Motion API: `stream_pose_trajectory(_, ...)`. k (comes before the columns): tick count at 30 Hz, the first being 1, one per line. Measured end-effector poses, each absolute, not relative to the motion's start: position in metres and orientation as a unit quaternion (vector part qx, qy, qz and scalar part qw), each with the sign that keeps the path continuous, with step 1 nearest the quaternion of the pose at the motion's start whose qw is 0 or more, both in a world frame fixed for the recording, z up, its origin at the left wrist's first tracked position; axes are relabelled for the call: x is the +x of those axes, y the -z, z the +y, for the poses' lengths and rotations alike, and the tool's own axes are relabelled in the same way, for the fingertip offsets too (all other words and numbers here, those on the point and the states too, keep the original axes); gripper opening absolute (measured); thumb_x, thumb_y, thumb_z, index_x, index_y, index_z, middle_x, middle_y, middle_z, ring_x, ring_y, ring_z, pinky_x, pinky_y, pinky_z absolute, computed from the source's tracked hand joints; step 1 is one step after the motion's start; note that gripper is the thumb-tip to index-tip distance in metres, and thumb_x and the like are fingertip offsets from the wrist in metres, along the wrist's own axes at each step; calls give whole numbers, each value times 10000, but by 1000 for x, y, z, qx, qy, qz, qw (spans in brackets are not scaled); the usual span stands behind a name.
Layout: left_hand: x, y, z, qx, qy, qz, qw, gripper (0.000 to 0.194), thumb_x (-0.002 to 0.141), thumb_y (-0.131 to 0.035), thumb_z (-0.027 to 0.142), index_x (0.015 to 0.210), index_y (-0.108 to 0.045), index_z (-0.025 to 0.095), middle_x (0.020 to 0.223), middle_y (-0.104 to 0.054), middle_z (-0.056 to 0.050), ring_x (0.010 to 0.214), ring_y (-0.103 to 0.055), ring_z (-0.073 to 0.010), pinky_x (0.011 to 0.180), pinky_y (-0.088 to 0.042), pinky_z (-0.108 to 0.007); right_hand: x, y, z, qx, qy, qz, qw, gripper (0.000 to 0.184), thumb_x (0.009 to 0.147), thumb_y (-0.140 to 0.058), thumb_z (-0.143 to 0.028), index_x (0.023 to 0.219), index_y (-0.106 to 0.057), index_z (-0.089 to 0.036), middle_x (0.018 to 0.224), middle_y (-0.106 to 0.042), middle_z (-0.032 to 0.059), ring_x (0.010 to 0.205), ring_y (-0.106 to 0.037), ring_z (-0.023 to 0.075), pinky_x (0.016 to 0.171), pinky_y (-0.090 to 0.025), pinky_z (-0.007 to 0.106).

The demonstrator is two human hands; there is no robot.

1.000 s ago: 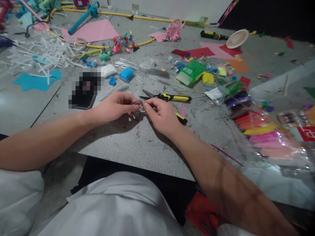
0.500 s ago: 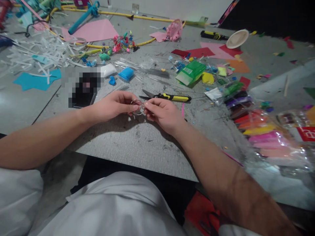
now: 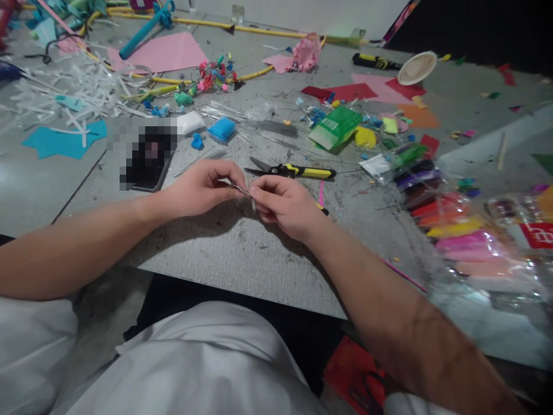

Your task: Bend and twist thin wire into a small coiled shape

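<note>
Near the table's front, my left hand [image 3: 216, 187] and my right hand [image 3: 280, 202] meet fingertip to fingertip. Between them is a thin silvery wire [image 3: 239, 188], pinched by the thumb and forefinger of each hand. Seen nearly edge-on, its loops are hard to make out, and the fingers cover part of it. Just beyond my right hand lie scissors [image 3: 298, 171] with dark blades, partly spread, and black-and-yellow handles. A phone [image 3: 151, 158], partly blurred out, rests behind my left wrist. Blue clay [image 3: 222, 130] in a small packet sits farther back.
Bundled wires [image 3: 254, 122] lie behind the scissors. Packets of coloured clay [image 3: 466, 239] cover the right side. White paper strips [image 3: 82, 92], pink paper [image 3: 173, 53] and a yellow tube [image 3: 242, 30] are at the back left. A green packet [image 3: 336, 128] stands out at centre right.
The wire ring, earlier facing me with its round loops visible, is now turned nearly edge-on. My left fingers have shifted slightly; both hands stay in about the same place.
</note>
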State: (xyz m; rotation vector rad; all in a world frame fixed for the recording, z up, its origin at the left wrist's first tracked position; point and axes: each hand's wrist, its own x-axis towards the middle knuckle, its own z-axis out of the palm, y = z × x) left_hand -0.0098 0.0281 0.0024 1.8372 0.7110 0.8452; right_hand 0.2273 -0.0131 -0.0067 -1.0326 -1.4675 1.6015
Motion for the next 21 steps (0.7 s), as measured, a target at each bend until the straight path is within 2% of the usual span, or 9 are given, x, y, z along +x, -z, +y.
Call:
stream_pose_trajectory(2,-10,-1,30,758,-363,309,446,127,891,-933,290,897,-825,223,1010,-816,-69,1020,-781,-229,943,-640,-360,229,9,-12,-413,-490,-655,399,456,1010,-842,-695,908,-690,-277,725,-548,-39,649,-526,181,607,-500,340)
stream_pose_trajectory(4,-10,0,30,737,-367,342,453,163,845,-953,256,919,-812,221,1016,-804,-61,997,-774,-222,909,-645,-351,231,10,-12,-401,-334,-740,424,329,1102,-737,-553,932,-698,-274,869,-659,20,803,-636,227,758,-596,388)
stream_pose_trajectory(6,-8,-1,28,679,-359,377,517,262,813,-961,208,1025,-807,228,1006,-805,-44,911,-778,-202,851,-664,-342,234,11,-13,-377,-212,-798,420,231,1155,-634,-416,991,-710,-272,999,-711,67,925,-686,261,860,-624,424)
stream_pose_trajectory(9,-5,-7,23,547,-332,389,662,378,834,-928,195,1191,-809,232,997,-833,-51,837,-810,-205,808,-702,-364,240,9,-15,-361,-117,-842,383,213,1192,-560,-342,1097,-738,-274,1100,-727,107,992,-706,283,864,-621,423)
stream_pose_trajectory(11,-2,-10,20,489,-315,378,720,313,883,-922,248,1180,-830,208,965,-841,-69,829,-822,-215,784,-706,-366,242,9,-15,-362,-92,-857,355,192,1196,-580,-331,1139,-755,-280,1135,-731,113,998,-707,282,860,-619,410)
stream_pose_trajectory(14,0,-10,19,490,-314,364,727,244,897,-988,299,1066,-862,177,927,-841,-72,810,-805,-191,767,-686,-327,243,9,-15,-353,-77,-871,334,197,1192,-584,-307,1162,-776,-275,1156,-739,104,997,-713,268,863,-624,391)
stream_pose_trajectory(18,-1,-3,21,511,-335,356,708,321,823,-1087,296,1047,-890,179,954,-872,-63,803,-786,-158,794,-679,-296,241,11,-12,-331,-111,-862,367,191,1168,-615,-314,1176,-790,-240,1158,-772,96,962,-733,243,867,-645,388)
stream_pose_trajectory(21,-3,2,24,510,-348,349,705,386,804,-1111,306,1119,-909,212,975,-891,-55,820,-803,-163,797,-676,-292,241,11,-10,-337,-173,-837,394,162,1124,-671,-282,1161,-817,-223,1081,-801,76,909,-732,217,750,-618,332)
